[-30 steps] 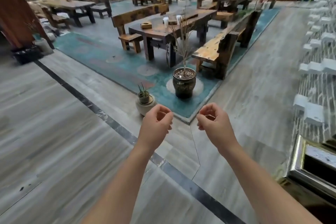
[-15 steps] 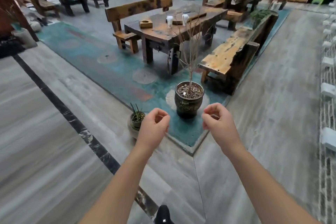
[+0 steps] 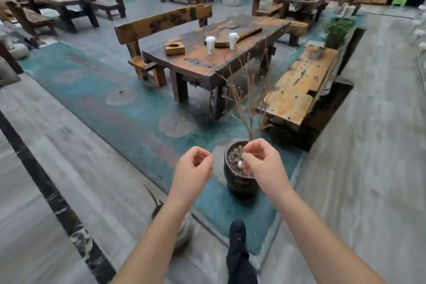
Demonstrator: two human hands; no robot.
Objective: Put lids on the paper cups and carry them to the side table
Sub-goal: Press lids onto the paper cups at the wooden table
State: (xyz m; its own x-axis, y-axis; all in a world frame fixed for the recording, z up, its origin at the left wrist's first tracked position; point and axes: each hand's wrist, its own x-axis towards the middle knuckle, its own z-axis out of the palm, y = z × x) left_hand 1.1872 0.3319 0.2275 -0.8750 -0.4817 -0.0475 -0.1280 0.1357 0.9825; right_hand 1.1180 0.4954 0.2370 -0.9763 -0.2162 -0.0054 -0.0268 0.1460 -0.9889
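Observation:
Two white paper cups with lids stand on a dark wooden table (image 3: 198, 62) ahead of me: the left cup (image 3: 210, 45) and the right cup (image 3: 233, 41), side by side near a long wooden tray (image 3: 239, 34). Both my hands are held out in front of my chest, far short of the table. My left hand (image 3: 192, 173) has its fingers curled in with nothing in them. The fingers of my right hand (image 3: 265, 166) are curled the same way and hold nothing.
A dark pot (image 3: 239, 177) with a bare twiggy plant stands on the teal floor strip right behind my hands. A small potted plant (image 3: 182, 228) sits under my left forearm. Benches (image 3: 297, 92) flank the table. A square wooden block (image 3: 174, 48) lies on it. My black shoe (image 3: 237, 235) steps forward.
I have walked closer to the table; the pots and table have grown and slid down the view. A foot has come into view. Both hands keep their curled pose.

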